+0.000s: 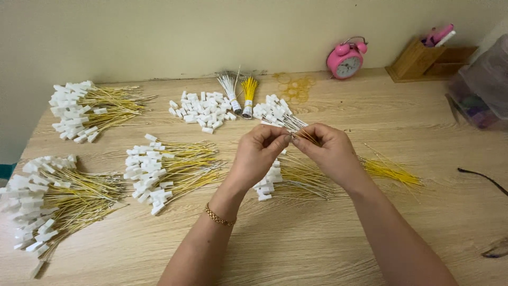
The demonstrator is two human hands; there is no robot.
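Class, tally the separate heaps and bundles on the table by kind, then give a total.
Heaps of white connectors with yellow wires: 4
Heaps of loose white connectors: 1
Tied wire bundles: 2
Loose yellow wire piles: 1
Total: 8

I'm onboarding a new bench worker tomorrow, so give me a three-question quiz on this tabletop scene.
1. True or false: the left hand and the right hand meet over the wooden table, pinching thin wires between them.
2. Multiple choice: what stands at the back by the wall? A) a pink alarm clock B) a green kettle C) a blue lamp
3. Fill in: the finished piles to the left are yellow and white wires with small ____ plastic connectors at their ends.

Key: 1 true; 2 A; 3 white
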